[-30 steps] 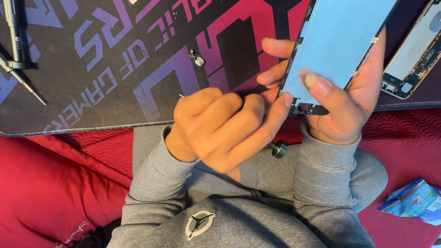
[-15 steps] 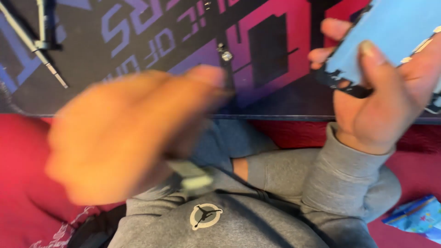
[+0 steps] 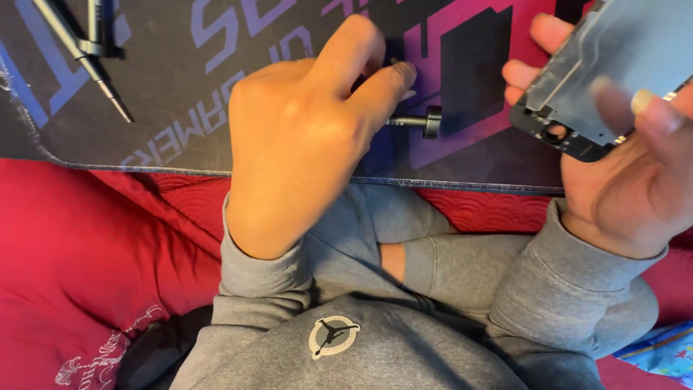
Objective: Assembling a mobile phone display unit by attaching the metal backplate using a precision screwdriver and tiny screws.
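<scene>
Left hand (image 3: 303, 137) curled, knuckles up, thumb and forefinger pinched on the shaft of a small screwdriver (image 3: 417, 121); only the dark metal end with its round swivel cap shows past the fingertips, lying level just above the mat (image 3: 180, 108), near the middle of its near edge. Right hand (image 3: 635, 173) closed round a phone screen panel (image 3: 613, 65) at the mat's far right corner; thumb laid across the pale grey face, fingers wrapped behind the left side. Panel tilted, its dark frame corner with a round cut-out pointing down toward the mat. Panel flat, thin, smooth, slightly blurred. Mat is dark, soft-looking, printed with purple lettering and magenta angular shapes, edge a little frayed on the left. At the mat's far left corner lie two slim metal tools (image 3: 86, 50), crossing one another, points toward the near edge, well apart from both hands. No containers in view. Under the mat a red quilted cloth (image 3: 86, 274). Grey fleece sleeves (image 3: 556, 289) on both arms, ribbed cuffs at the wrists. Blue patterned packet (image 3: 664, 350) at lower right, partly cut off.
</scene>
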